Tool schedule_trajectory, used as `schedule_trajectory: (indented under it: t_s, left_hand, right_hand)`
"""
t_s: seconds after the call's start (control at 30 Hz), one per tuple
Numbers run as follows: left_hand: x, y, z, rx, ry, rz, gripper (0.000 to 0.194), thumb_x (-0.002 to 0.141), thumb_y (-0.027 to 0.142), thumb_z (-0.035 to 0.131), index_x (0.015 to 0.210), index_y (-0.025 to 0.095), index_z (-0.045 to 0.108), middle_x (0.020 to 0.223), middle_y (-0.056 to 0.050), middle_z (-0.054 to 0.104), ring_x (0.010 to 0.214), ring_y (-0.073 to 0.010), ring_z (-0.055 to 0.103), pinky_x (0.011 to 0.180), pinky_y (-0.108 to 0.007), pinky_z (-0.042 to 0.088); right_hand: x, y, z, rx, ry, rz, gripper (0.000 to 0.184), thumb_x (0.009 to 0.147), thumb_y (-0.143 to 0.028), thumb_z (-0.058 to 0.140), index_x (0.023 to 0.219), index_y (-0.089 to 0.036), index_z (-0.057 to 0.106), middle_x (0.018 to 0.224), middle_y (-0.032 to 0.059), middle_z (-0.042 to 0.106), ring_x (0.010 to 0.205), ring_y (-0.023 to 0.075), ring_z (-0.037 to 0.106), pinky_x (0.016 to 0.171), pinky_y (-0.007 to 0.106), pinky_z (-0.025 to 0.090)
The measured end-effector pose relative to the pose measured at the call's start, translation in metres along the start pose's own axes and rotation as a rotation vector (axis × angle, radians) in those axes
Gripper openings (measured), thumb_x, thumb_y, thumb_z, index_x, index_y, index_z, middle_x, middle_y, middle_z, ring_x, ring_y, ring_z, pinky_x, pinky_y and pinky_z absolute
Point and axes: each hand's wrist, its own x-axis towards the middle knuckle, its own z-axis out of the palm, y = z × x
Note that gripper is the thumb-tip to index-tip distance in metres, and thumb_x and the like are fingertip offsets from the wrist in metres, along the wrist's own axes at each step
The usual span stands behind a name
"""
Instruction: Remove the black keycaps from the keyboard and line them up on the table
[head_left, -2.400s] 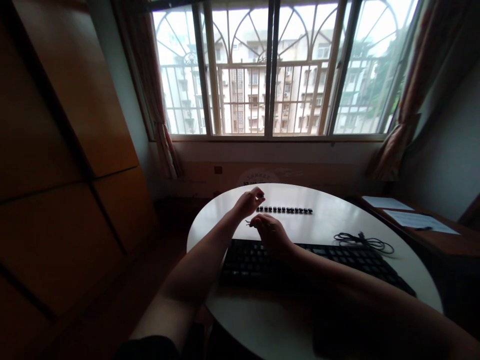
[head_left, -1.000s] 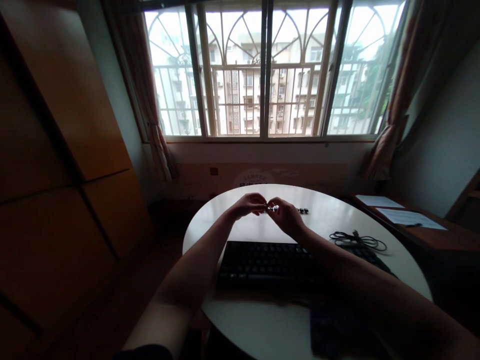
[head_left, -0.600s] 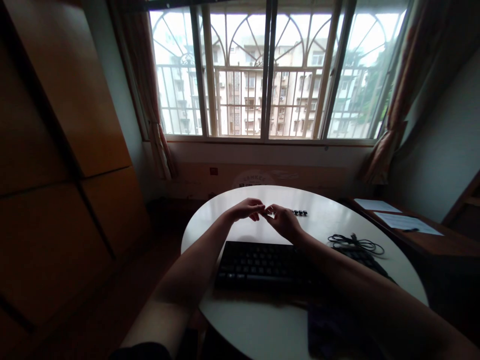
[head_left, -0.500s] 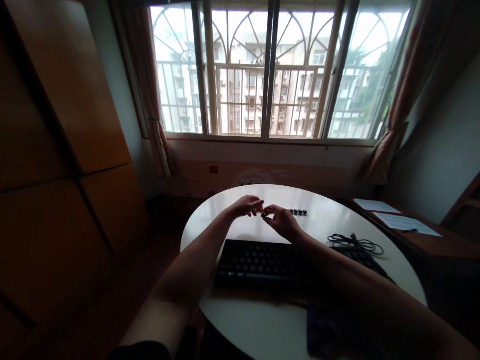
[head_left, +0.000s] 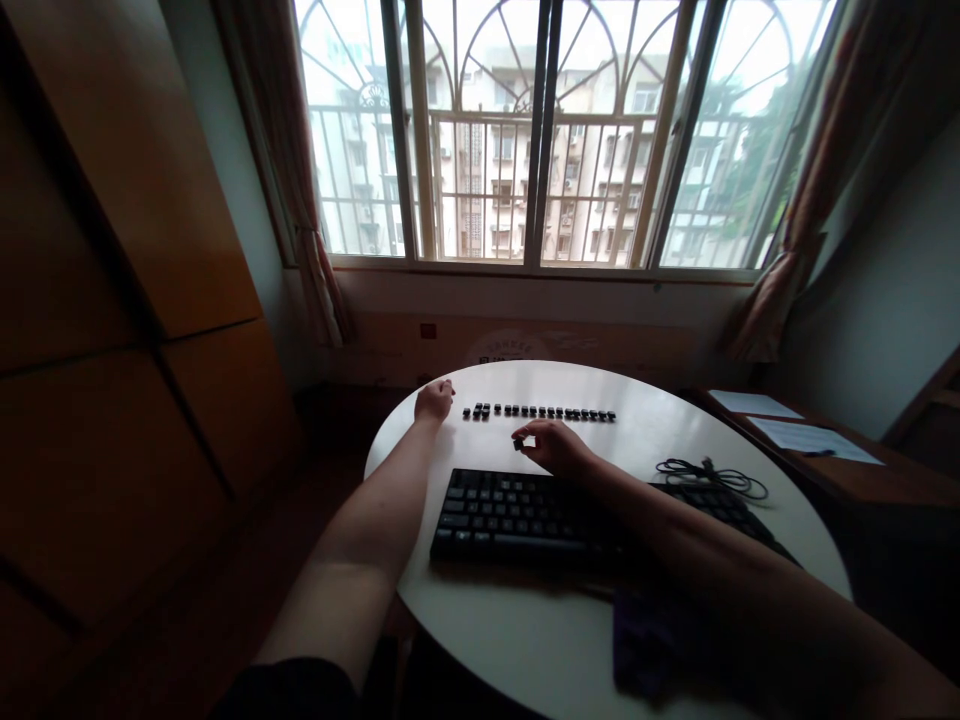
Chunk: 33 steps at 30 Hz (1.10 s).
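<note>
A small black keycap (head_left: 518, 444) is pinched between the thumb and fingertips of my right hand (head_left: 556, 446), just above the back edge of the black keyboard (head_left: 517, 525). My left hand (head_left: 434, 400) rests near the table's left far edge with its fingers curled in; whatever may be inside them is hidden. Beyond both hands runs a line of several loose black keycaps (head_left: 555, 411), the left end of it close to my left hand. My right forearm covers part of the keyboard's right side.
A coiled black cable (head_left: 709, 478) lies at the keyboard's right end. Dark purple cloth (head_left: 645, 645) is on the round white table (head_left: 487, 625) near its front. Papers (head_left: 814, 440) and a pen lie on a brown side table at right. A window is straight ahead.
My hands, close together before, have parted. The left has moved left and curled, uncovering the line of keycaps; the right has come slightly nearer with the keycap. The view has tilted a little.
</note>
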Motion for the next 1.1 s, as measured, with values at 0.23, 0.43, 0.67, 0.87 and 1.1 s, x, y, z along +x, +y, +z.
schedule_trajectory:
  t_s: [0.23, 0.43, 0.67, 0.87, 1.1]
  left_hand:
    - [0.003, 0.006, 0.0, 0.02, -0.001, 0.012, 0.04, 0.093, 0.039, 0.037, 0.074, 0.02, 0.067, 0.068, -0.004, 0.069, 0.072, -0.0197, 0.064, 0.065, -0.027, 0.04]
    - [0.001, 0.008, 0.002, 0.045, -0.025, 0.048, 0.038, 0.092, 0.039, 0.04, 0.074, 0.02, 0.068, 0.07, -0.005, 0.07, 0.073, -0.0205, 0.063, 0.067, -0.028, 0.04]
    - [0.002, 0.003, 0.003, 0.051, -0.037, 0.023, 0.04, 0.092, 0.039, 0.039, 0.075, 0.02, 0.069, 0.069, -0.005, 0.069, 0.072, -0.0203, 0.063, 0.066, -0.028, 0.04]
    - [0.002, 0.004, 0.004, 0.056, -0.055, 0.028, 0.039, 0.092, 0.039, 0.04, 0.074, 0.02, 0.069, 0.069, -0.005, 0.069, 0.071, -0.0201, 0.063, 0.065, -0.028, 0.039]
    - [0.001, 0.003, 0.002, 0.059, -0.063, 0.017, 0.038, 0.092, 0.039, 0.041, 0.074, 0.02, 0.069, 0.068, -0.004, 0.069, 0.071, -0.02, 0.063, 0.064, -0.028, 0.039]
  right_hand:
    - [0.001, 0.002, 0.001, 0.028, -0.028, -0.063, 0.02, 0.075, -0.013, 0.07, 0.092, -0.021, 0.077, 0.09, 0.0034, 0.075, 0.071, 0.0149, 0.066, 0.075, 0.027, 0.052]
    - [-0.001, 0.012, 0.01, 0.069, -0.082, -0.072, 0.021, 0.073, -0.016, 0.074, 0.093, -0.021, 0.078, 0.088, 0.0029, 0.075, 0.068, 0.014, 0.066, 0.07, 0.025, 0.051]
    - [-0.003, 0.015, 0.012, 0.091, -0.108, -0.063, 0.023, 0.072, -0.016, 0.073, 0.094, -0.022, 0.078, 0.089, 0.0022, 0.076, 0.072, 0.0152, 0.068, 0.071, 0.026, 0.051]
    - [-0.002, 0.01, 0.009, 0.119, -0.127, -0.05, 0.024, 0.072, -0.014, 0.072, 0.094, -0.022, 0.077, 0.091, 0.003, 0.075, 0.08, 0.0171, 0.069, 0.076, 0.027, 0.051]
    - [-0.004, 0.01, 0.009, 0.153, -0.226, 0.014, 0.022, 0.072, -0.02, 0.074, 0.094, -0.023, 0.078, 0.087, 0.0015, 0.077, 0.079, 0.0184, 0.071, 0.075, 0.028, 0.052]
